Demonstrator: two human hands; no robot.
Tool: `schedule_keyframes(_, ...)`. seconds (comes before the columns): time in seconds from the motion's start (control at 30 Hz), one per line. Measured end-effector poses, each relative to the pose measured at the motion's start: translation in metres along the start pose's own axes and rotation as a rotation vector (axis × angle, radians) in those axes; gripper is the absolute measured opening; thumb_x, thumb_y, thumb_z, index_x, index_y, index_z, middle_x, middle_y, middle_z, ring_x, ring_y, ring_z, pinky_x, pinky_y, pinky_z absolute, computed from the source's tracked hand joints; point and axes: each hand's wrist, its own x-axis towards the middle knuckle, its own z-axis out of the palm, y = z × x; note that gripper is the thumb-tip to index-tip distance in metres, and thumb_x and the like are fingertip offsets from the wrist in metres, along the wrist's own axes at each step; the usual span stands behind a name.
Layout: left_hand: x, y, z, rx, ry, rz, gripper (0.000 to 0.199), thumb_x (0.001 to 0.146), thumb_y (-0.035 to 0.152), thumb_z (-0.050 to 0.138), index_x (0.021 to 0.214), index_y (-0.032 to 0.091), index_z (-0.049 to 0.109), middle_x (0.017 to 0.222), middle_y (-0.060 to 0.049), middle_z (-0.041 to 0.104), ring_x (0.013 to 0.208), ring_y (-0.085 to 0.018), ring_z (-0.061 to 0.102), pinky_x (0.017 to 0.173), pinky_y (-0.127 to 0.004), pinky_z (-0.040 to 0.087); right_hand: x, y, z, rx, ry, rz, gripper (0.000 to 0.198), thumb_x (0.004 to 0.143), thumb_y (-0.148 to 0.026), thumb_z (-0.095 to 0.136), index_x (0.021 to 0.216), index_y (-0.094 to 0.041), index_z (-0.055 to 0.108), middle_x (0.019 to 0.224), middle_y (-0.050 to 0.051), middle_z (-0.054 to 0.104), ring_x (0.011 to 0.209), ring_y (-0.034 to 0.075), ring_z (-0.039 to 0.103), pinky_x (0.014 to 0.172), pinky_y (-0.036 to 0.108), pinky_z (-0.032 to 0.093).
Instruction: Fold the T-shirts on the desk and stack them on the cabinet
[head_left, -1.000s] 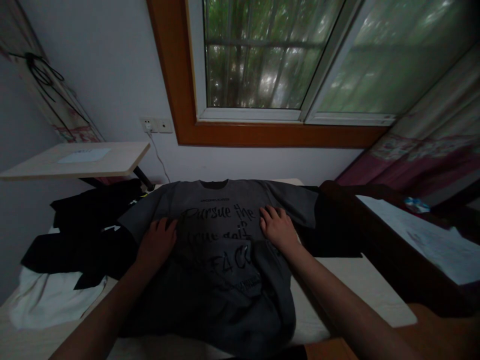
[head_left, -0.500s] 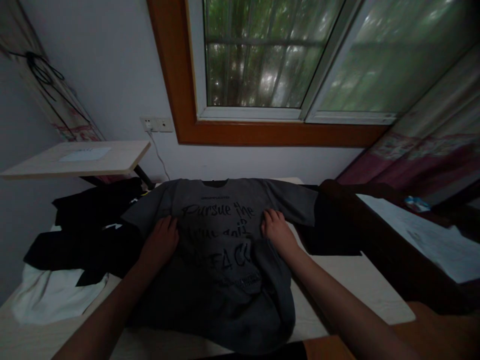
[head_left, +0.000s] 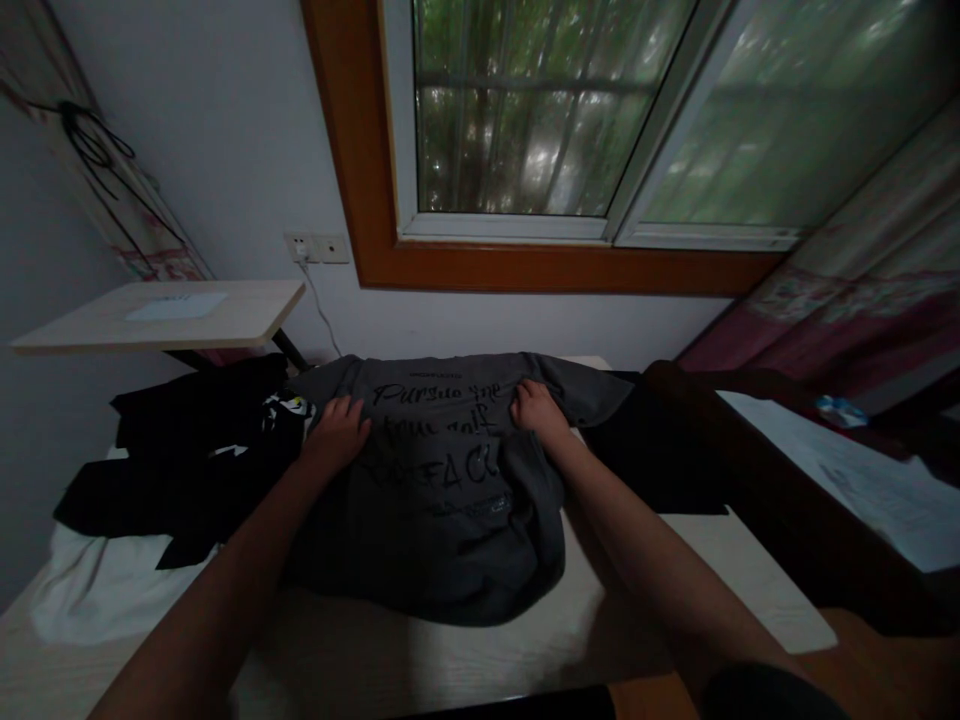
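Observation:
A dark grey T-shirt [head_left: 442,545] with black lettering lies front up across the table, its collar end towards the wall. My left hand [head_left: 341,432] is closed on the shirt's left side, level with the lettering. On the opposite side, my right hand [head_left: 536,408] pinches the cloth with curled fingers, just below the sleeve. Fabric bunches in a fold beneath the right hand, and the hem curves above the tabletop's near part. The neck opening is tucked out of sight at the far edge.
Black clothes [head_left: 195,430] and a white garment [head_left: 112,590] are piled on the left, below a small raised shelf [head_left: 247,318]. Black cloth [head_left: 660,450] lies right of the shirt on the pale table [head_left: 360,660]. A dark brown piece of furniture holding a whitish sheet [head_left: 840,470] stands further right.
Both hands have shifted slightly away from me, carrying the shirt along. Its hem has drawn back from the near table edge, and the collar has folded out of view.

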Motion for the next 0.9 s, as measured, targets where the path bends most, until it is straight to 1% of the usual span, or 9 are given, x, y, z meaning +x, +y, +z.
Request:
schedule_keyframes(0.13,0.017,-0.001,0.003,0.022,-0.018,-0.012,0.048,0.097,0.035,0.043,0.135,0.010,0.059,0.138,-0.021,0.059,0.135,-0.035,0.046,0.114,-0.052,0.036,0.018,0.007,0.008,0.026,-0.018,0.041,0.043,0.095,-0.021,0.044,0.126,0.001,0.064,0.135,0.024,0.060,0.125,0.033,0.052,0.114,0.040,0.038)
schedule_keyframes(0.23,0.026,-0.001,0.002,0.072,-0.030,-0.047,0.052,0.098,0.038,0.042,0.138,0.009,0.057,0.141,-0.022,0.056,0.135,-0.036,0.046,0.113,-0.050,0.036,0.029,0.012,0.013,0.055,-0.027,0.066,0.045,0.095,-0.022,0.044,0.129,0.000,0.063,0.139,0.023,0.058,0.129,0.032,0.051,0.115,0.039,0.038)
schedule_keyframes(0.33,0.031,-0.001,0.001,0.081,-0.033,-0.071,0.054,0.098,0.041,0.042,0.142,0.011,0.055,0.143,-0.022,0.054,0.135,-0.037,0.046,0.113,-0.049,0.035,0.037,0.016,0.018,0.070,-0.026,0.081,0.046,0.095,-0.023,0.044,0.132,-0.002,0.062,0.141,0.022,0.058,0.129,0.032,0.052,0.114,0.041,0.039)
schedule_keyframes(0.47,0.031,-0.001,0.003,0.043,-0.035,-0.116,0.055,0.098,0.044,0.043,0.144,0.017,0.054,0.147,-0.019,0.052,0.138,-0.037,0.043,0.113,-0.051,0.037,0.041,0.021,0.025,0.097,-0.022,0.091,0.050,0.096,-0.026,0.042,0.136,-0.002,0.059,0.144,0.022,0.055,0.134,0.033,0.049,0.116,0.042,0.038)
schedule_keyframes(0.57,0.029,-0.002,0.008,0.032,-0.025,-0.145,0.056,0.098,0.045,0.042,0.147,0.019,0.051,0.151,-0.018,0.050,0.141,-0.036,0.041,0.113,-0.051,0.038,0.038,0.023,0.028,0.123,-0.021,0.090,0.052,0.097,-0.028,0.040,0.140,-0.003,0.057,0.147,0.021,0.054,0.137,0.031,0.048,0.119,0.043,0.036)
schedule_keyframes(0.67,0.025,-0.004,0.012,0.022,-0.003,-0.159,0.061,0.099,0.045,0.041,0.152,0.017,0.044,0.154,-0.018,0.046,0.144,-0.036,0.038,0.116,-0.050,0.036,0.030,0.026,0.029,0.160,-0.024,0.082,0.053,0.098,-0.030,0.039,0.142,-0.006,0.056,0.150,0.018,0.053,0.139,0.029,0.047,0.121,0.044,0.035)
schedule_keyframes(0.73,0.020,-0.005,0.014,0.016,0.015,-0.157,0.063,0.099,0.045,0.040,0.154,0.015,0.040,0.157,-0.019,0.043,0.146,-0.036,0.036,0.117,-0.050,0.035,0.023,0.028,0.027,0.229,-0.033,0.079,0.053,0.097,-0.032,0.041,0.142,-0.009,0.057,0.151,0.017,0.052,0.142,0.029,0.045,0.122,0.045,0.034)
schedule_keyframes(0.83,0.008,-0.005,0.012,0.010,0.063,-0.134,0.062,0.100,0.044,0.040,0.154,0.015,0.039,0.159,-0.018,0.040,0.148,-0.034,0.034,0.118,-0.051,0.034,0.009,0.030,0.023,0.371,-0.037,0.088,0.049,0.095,-0.034,0.047,0.138,-0.013,0.062,0.151,0.016,0.052,0.144,0.030,0.043,0.122,0.050,0.033)
schedule_keyframes(0.9,-0.005,-0.003,0.008,0.004,0.094,-0.110,0.059,0.100,0.044,0.041,0.152,0.016,0.043,0.158,-0.017,0.043,0.148,-0.034,0.034,0.117,-0.053,0.035,-0.003,0.030,0.019,0.437,-0.020,0.086,0.045,0.095,-0.034,0.051,0.134,-0.017,0.065,0.149,0.015,0.054,0.144,0.030,0.043,0.121,0.052,0.034)
